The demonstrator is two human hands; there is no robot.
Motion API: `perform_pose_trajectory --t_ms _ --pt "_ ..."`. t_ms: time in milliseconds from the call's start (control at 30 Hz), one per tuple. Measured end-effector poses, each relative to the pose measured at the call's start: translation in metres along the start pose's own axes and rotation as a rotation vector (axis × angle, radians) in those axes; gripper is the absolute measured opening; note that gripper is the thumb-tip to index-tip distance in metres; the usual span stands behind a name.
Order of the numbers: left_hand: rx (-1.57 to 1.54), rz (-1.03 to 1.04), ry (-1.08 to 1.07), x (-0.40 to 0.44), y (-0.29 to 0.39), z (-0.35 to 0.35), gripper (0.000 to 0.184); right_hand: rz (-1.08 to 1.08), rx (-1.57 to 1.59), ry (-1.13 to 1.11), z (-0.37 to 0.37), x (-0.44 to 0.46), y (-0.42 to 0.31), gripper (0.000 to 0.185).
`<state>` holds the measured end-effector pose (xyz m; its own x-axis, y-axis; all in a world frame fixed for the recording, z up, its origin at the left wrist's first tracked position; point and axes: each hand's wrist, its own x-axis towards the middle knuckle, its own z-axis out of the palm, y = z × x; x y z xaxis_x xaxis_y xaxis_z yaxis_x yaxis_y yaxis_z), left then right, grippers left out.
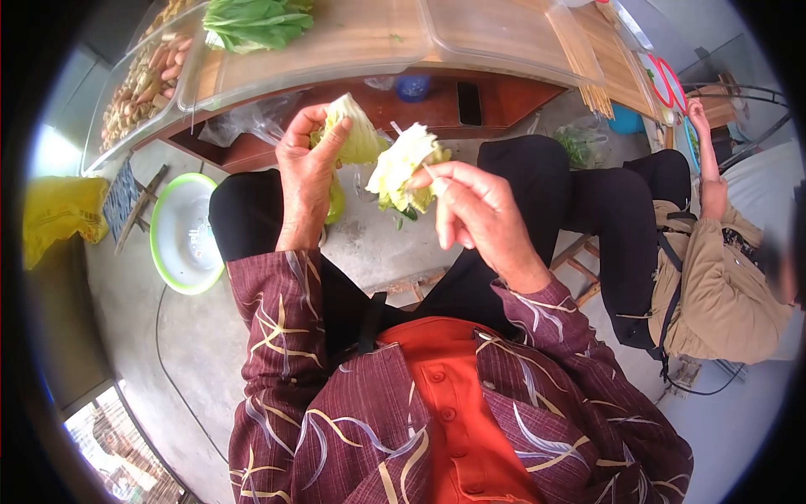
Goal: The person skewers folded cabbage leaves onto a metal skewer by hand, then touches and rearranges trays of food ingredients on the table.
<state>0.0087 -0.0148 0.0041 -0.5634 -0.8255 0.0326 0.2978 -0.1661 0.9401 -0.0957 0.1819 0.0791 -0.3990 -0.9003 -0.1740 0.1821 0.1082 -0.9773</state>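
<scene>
My left hand [304, 164] is closed, its thumb and fingers pinching a pale green leafy vegetable piece [359, 133], which looks like lettuce or cabbage. Just to the right, a crumpled yellow-green leaf bunch [401, 168] is threaded on a thin skewer, whose pale tip pokes out above the leaf. My right hand [478, 206] pinches the skewer's lower end between thumb and fingers, with the leaf bunch against the fingertips. The two leaf pieces are close together over the gap between my knees. Something light green below the left hand is partly hidden.
A transparent tray [353, 63] on the table holds leafy greens [256, 21]; another holds skewered food [147, 88]. Bamboo skewers [588, 76] lie at right. A phone [469, 103] rests on the shelf below. A green-rimmed basin [186, 235] stands left; a person [714, 269] sits right.
</scene>
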Motion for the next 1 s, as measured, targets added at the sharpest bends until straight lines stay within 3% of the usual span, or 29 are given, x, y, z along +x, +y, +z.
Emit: perform_pose_trajectory --t_ms 267,1000 --pt "-0.053 0.020 -0.093 -0.006 0.002 0.009 0.018 -0.055 -0.131 0.002 0.015 0.015 0.007 0.026" --pt "-0.013 0.053 -0.127 -0.013 0.010 0.015 0.016 -0.049 -0.111 0.009 0.016 0.016 0.006 0.028"
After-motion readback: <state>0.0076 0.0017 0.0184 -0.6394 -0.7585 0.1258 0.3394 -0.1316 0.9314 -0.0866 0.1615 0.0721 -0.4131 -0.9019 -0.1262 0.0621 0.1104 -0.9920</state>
